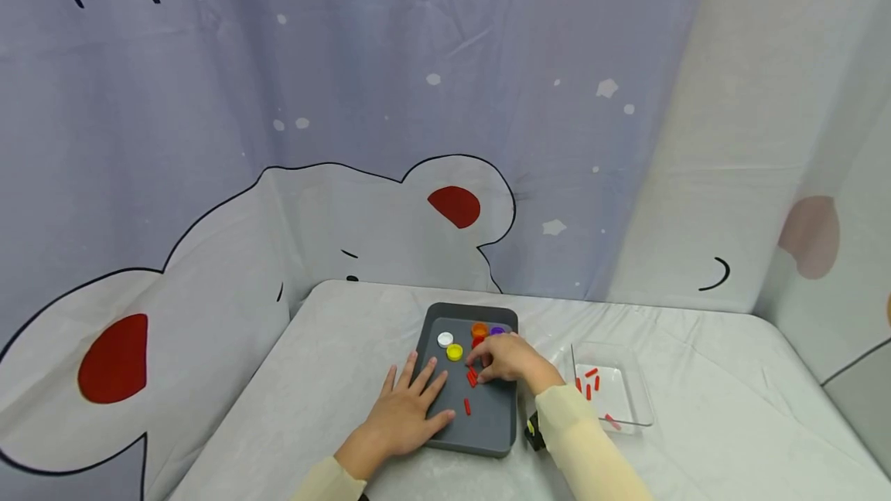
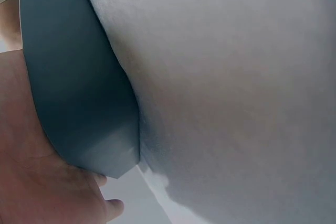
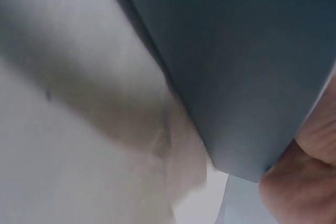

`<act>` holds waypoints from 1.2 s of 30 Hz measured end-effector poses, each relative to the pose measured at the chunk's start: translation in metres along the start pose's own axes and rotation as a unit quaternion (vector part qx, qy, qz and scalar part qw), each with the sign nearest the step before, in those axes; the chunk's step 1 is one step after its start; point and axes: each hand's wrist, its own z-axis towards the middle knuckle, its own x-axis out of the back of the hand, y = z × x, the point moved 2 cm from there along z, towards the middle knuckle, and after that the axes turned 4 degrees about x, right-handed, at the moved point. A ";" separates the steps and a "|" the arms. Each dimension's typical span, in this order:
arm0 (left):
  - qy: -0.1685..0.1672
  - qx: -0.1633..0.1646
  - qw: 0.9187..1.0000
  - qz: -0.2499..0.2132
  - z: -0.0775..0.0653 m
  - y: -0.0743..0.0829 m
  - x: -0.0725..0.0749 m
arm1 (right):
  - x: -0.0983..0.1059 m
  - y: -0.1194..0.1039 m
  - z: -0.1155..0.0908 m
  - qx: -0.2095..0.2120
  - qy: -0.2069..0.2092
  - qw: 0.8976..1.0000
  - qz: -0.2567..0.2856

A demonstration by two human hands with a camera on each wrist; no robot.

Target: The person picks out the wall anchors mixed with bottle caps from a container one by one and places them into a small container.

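Observation:
A dark grey tray [image 1: 487, 427] lies on the white-covered table. My left hand [image 1: 404, 412] rests on its left edge with spread, straight fingers; in the left wrist view, the palm [image 2: 31, 166] shows beside the tray [image 2: 79, 77]. Over the right side of the tray, my right hand [image 1: 511, 359] bends down, with thumb and index finger at both ends of a small red stick [image 1: 473, 372]. Another red stick [image 1: 468, 407] lies nearer me. White [image 1: 445, 339], yellow [image 1: 455, 352], orange [image 1: 479, 329], red [image 1: 477, 342] and purple [image 1: 497, 330] round caps sit toward the tray's far end.
Right of the tray stands a clear plastic box [image 1: 643, 400] with several red sticks [image 1: 596, 383] in it. My right forearm passes close to its left side. A printed cloth [image 1: 557, 138] hangs behind the table.

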 end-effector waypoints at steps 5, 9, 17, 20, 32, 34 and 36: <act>-0.001 0.000 1.000 -0.003 0.000 0.001 0.000 | -0.001 0.001 -0.002 0.007 0.012 1.000 -0.007; -0.002 -0.006 1.000 -0.011 -0.001 0.002 0.003 | -0.002 -0.001 -0.003 0.008 0.022 1.000 -0.010; -0.003 0.004 1.000 -0.010 0.001 0.001 0.001 | -0.004 0.000 -0.003 0.009 0.059 0.998 -0.026; -0.002 0.006 1.000 -0.011 0.002 0.000 -0.001 | -0.005 0.002 -0.003 0.006 0.066 0.998 -0.022; -0.007 0.010 1.000 0.001 0.003 0.000 -0.002 | 0.008 0.002 -0.009 0.040 0.099 0.989 0.099; -0.009 0.011 1.000 0.001 0.003 0.000 -0.002 | 0.011 0.000 -0.013 0.044 0.106 0.987 0.116; -0.011 0.012 1.000 0.000 0.003 0.000 -0.002 | 0.014 -0.001 -0.017 0.047 0.118 0.983 0.135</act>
